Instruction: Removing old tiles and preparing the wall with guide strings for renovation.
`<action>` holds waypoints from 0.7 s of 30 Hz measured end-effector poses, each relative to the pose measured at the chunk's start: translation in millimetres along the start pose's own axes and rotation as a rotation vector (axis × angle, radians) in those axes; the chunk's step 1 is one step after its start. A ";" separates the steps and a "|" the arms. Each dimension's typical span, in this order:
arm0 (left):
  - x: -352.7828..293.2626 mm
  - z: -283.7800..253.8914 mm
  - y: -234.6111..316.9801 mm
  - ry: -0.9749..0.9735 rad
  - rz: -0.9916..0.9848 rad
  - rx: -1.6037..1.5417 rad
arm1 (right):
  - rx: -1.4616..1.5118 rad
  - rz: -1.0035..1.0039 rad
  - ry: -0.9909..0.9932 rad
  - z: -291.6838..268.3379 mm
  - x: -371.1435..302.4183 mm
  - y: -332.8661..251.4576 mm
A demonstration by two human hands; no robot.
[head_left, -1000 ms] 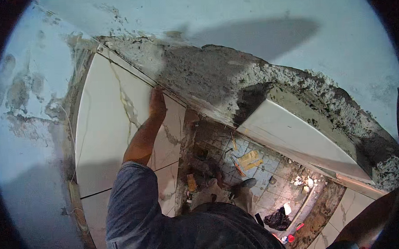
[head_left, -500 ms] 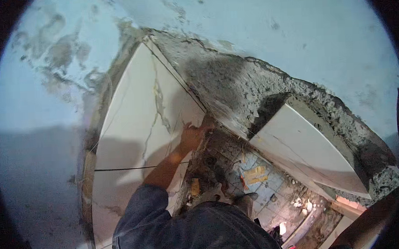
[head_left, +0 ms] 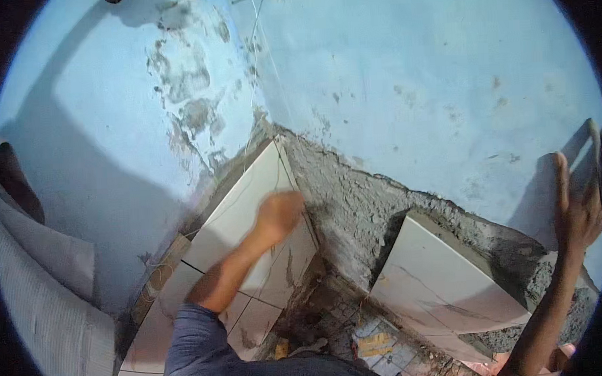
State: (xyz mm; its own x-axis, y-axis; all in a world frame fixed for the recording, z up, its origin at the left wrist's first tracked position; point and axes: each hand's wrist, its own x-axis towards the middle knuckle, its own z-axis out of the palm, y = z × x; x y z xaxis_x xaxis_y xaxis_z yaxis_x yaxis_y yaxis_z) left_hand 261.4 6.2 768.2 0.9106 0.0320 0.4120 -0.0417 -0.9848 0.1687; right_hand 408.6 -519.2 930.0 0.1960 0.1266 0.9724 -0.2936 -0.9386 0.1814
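Spanning the top: blue painted wall (head_left: pixel 403 62), patchy. Coarse grey mortar (head_left: pixel 344 186), ragged-topped, bare between tiles. Right tile (head_left: pixel 426 276): white, veined. Left tile (head_left: pixel 238 211): likewise. My right hand (head_left: pixel 578 216): fingers spread, near the wall. My left hand (head_left: pixel 281 217): over the left tile, blurred; its grip I cannot tell. Dark joint (head_left: pixel 193 266): left tile's lower edge.

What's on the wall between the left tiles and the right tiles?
Rough grey mortar lies between the left tiles and right tiles, shown in the head view.
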 end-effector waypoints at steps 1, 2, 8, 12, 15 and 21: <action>25.3 -43.1 15.1 0.471 0.277 0.066 | 0.210 -0.044 0.024 -18.9 10.7 -16.5; 47.9 -94.8 48.6 0.404 0.051 0.273 | 0.415 -0.107 0.039 -38.8 18.4 -38.0; 194.8 -262.2 8.0 1.086 0.118 0.681 | 0.352 -0.176 0.271 -68.0 38.2 -42.4; 220.9 -276.4 -1.6 0.658 -0.104 0.749 | 0.358 -0.189 0.257 -67.4 37.5 -40.1; 224.4 -275.4 -3.2 0.574 -0.071 0.769 | 0.352 -0.196 0.259 -67.2 37.7 -37.6; 228.5 -291.3 -31.5 0.506 0.201 0.726 | 0.387 -0.205 0.276 -69.0 36.7 -41.3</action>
State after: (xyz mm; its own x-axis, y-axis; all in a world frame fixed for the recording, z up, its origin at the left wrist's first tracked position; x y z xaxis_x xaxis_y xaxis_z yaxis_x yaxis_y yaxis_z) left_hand 351.0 94.3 1117.8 0.6174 -0.2499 0.7459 0.2455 -0.8397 -0.4845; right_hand 363.4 -453.7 968.3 -0.0567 0.3512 0.9346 0.1023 -0.9291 0.3553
